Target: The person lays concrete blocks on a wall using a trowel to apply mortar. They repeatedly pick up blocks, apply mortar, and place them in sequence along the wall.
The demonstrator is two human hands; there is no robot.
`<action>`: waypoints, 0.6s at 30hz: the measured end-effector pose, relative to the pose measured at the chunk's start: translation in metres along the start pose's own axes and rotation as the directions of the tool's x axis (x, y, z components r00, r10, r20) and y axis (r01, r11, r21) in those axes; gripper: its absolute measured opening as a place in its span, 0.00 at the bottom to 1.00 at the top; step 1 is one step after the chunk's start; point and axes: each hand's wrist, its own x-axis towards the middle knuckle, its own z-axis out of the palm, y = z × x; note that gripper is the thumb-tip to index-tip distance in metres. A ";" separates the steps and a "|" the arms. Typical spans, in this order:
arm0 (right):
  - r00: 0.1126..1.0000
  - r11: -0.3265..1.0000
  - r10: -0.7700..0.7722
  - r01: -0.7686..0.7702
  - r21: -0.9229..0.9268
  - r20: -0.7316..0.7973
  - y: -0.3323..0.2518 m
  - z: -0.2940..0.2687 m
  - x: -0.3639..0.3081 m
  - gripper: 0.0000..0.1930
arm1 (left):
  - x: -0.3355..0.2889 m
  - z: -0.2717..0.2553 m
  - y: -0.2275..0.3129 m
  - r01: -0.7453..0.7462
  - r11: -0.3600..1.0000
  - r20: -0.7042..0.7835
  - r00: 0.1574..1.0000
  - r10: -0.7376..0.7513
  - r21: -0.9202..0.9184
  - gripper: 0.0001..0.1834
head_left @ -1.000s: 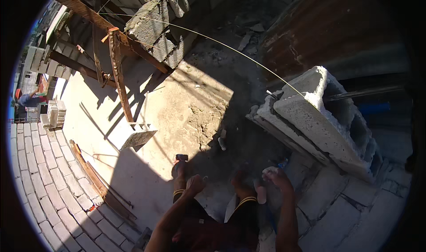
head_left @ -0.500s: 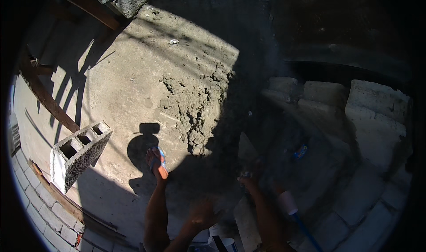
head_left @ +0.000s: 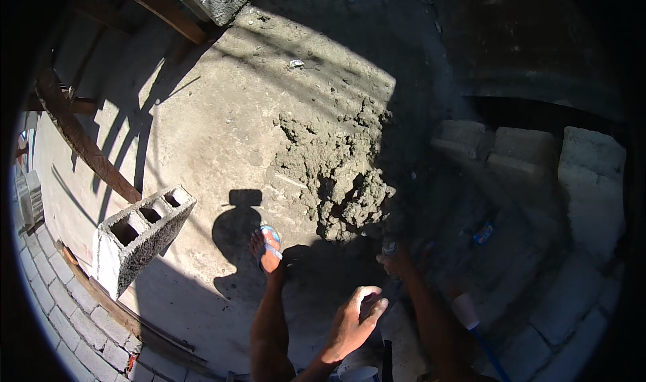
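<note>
My left hand is raised over the shaded ground, lit by sun. Its fingers are curved, the thumb stands apart, and nothing shows between them. Farther forward, in shadow, my right hand is closed around a trowel's handle. The trowel's blade is hard to make out now, at the near right edge of a lumpy heap of wet grey mortar. A foot in a blue-strapped flip-flop is planted left of the heap. Below my left hand is the rim of a white bucket.
A hollow concrete block stands at the left beside a slanting wooden beam. Several concrete blocks line the right side. A blue wrapper and a pale cylinder on a blue rod lie in shade. Paving borders the lower left.
My left hand has risen forward and right into the sunlight. My right hand and the trowel have shifted; the pale blade seen earlier no longer shows. The whole view has shifted, moving the scene rightward.
</note>
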 end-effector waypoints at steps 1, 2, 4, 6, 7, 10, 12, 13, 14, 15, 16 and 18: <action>0.972 0.965 -0.149 0.103 -0.242 -0.180 -0.009 0.004 -0.017 0.11 | 0.000 -0.003 0.004 0.021 0.995 -0.004 1.000 -0.021 -0.096 0.14; 0.893 0.863 -0.329 0.152 -0.482 -0.307 -0.013 0.013 -0.024 0.12 | -0.001 -0.006 0.006 0.042 0.980 -0.008 0.999 -0.044 -0.193 0.14; 0.954 0.768 -0.108 -0.098 -0.634 -0.279 -0.010 0.044 -0.019 0.11 | -0.001 -0.013 0.010 -0.070 0.983 -0.124 0.991 0.049 -0.172 0.15; 0.959 0.685 -0.051 -0.170 -0.708 -0.280 0.006 0.087 0.009 0.18 | -0.001 -0.020 0.009 -0.060 0.962 -0.165 0.986 0.016 -0.268 0.17; 0.962 0.607 -0.061 -0.174 -0.775 -0.264 0.017 0.103 0.009 0.18 | -0.003 -0.022 0.009 -0.051 0.971 -0.170 0.985 0.011 -0.234 0.18; 0.919 0.709 -0.202 -0.101 -0.698 -0.339 0.027 0.112 -0.016 0.15 | -0.002 -0.033 0.011 -0.048 0.983 -0.185 0.983 0.014 -0.178 0.21; 0.867 0.789 -0.286 -0.028 -0.613 -0.409 0.006 0.090 -0.051 0.12 | 0.002 -0.039 0.014 -0.060 0.980 -0.186 0.982 0.025 -0.187 0.19; 0.832 0.798 -0.344 0.015 -0.603 -0.435 -0.010 0.075 -0.078 0.12 | 0.004 -0.038 0.016 -0.093 0.974 -0.229 0.972 0.045 -0.205 0.17; 0.835 0.862 -0.293 0.020 -0.507 -0.465 -0.029 0.063 -0.089 0.12 | 0.006 -0.038 0.017 -0.089 0.967 -0.248 0.968 0.028 -0.239 0.16; 0.894 0.958 -0.139 0.012 -0.287 -0.427 -0.047 0.053 -0.098 0.12 | 0.007 -0.036 0.018 -0.093 0.974 -0.254 0.966 0.039 -0.206 0.16; 0.948 0.995 0.095 -0.086 0.044 -0.304 -0.060 0.049 -0.089 0.12 | 0.009 -0.034 0.017 -0.102 0.980 -0.260 0.964 0.056 -0.168 0.16; 0.964 0.988 -0.034 0.071 0.134 -0.262 -0.071 0.053 -0.054 0.17 | 0.010 -0.028 0.013 -0.065 0.995 -0.192 0.980 0.050 -0.075 0.16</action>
